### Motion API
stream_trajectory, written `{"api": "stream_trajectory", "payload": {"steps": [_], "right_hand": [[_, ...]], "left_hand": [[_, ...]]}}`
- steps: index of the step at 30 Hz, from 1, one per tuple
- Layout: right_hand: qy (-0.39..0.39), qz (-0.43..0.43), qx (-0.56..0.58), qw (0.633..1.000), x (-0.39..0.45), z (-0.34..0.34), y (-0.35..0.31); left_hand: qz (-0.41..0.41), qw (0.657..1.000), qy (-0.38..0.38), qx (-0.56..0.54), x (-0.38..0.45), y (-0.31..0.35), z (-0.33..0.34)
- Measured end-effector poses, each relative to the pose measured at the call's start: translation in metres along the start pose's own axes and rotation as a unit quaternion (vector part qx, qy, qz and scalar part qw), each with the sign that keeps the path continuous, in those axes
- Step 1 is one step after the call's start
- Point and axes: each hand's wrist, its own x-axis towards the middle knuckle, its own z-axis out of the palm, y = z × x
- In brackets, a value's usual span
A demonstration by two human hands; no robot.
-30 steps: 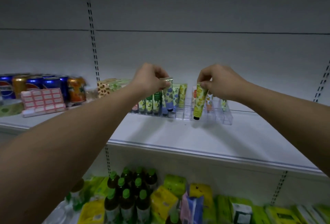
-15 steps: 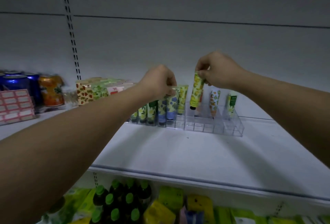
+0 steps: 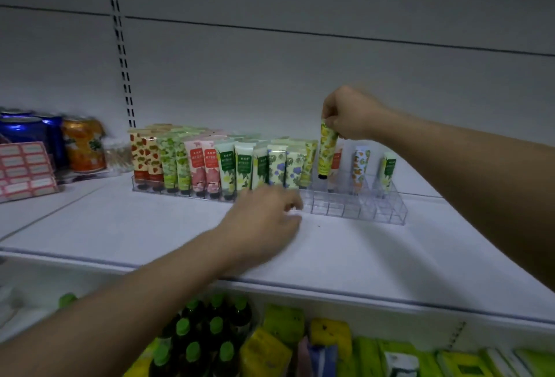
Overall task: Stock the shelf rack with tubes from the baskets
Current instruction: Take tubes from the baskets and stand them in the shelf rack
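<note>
**Q:** What moved since half a second ago?

**A:** Down and back came the left hand [image 3: 264, 220]: it was up at the blue-flowered tubes [image 3: 285, 168] and has let go. Now it hovers blurred over the white shelf [image 3: 150, 226], just in front of the clear acrylic rack [image 3: 360, 211], fingers loosely curled, holding nothing. The right hand [image 3: 350, 116] has stayed raised.

**Q:** How many things are there?

**A:** One rack, with about eleven tubes packed along its left front row and more behind, too crowded to count. On its right side three tubes stand apart in the back row. Left of the rack sit at least three drink cans [image 3: 82, 145].

**Q:** And the right hand?

**A:** Its fingertips pinch the top of one yellow lemon-print tube [image 3: 326, 148], held upright, cap down, above the rack's right-hand compartments, not yet seated.
</note>
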Motion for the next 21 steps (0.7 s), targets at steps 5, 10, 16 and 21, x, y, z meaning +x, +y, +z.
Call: {"api": "stream_trajectory", "payload": {"steps": [5, 10, 16, 21], "right_hand": [[-0.001, -0.004, -0.031, 0.999, 0.008, 0.013, -0.006], [0.001, -0.013, -0.074, 0.997, 0.015, 0.022, -0.001], [0.023, 0.006, -0.085, 0.996, 0.024, 0.032, 0.007], [0.039, 0.015, -0.057, 0.997, 0.024, 0.046, 0.011]], "left_hand": [[-0.045, 0.989, -0.141, 0.007, -0.021, -0.012, 0.028], [-0.068, 0.983, -0.172, 0.018, -0.021, -0.010, 0.032], [-0.078, 0.979, -0.185, 0.028, -0.018, -0.011, 0.033], [-0.070, 0.983, -0.168, 0.035, -0.018, -0.013, 0.035]]}}
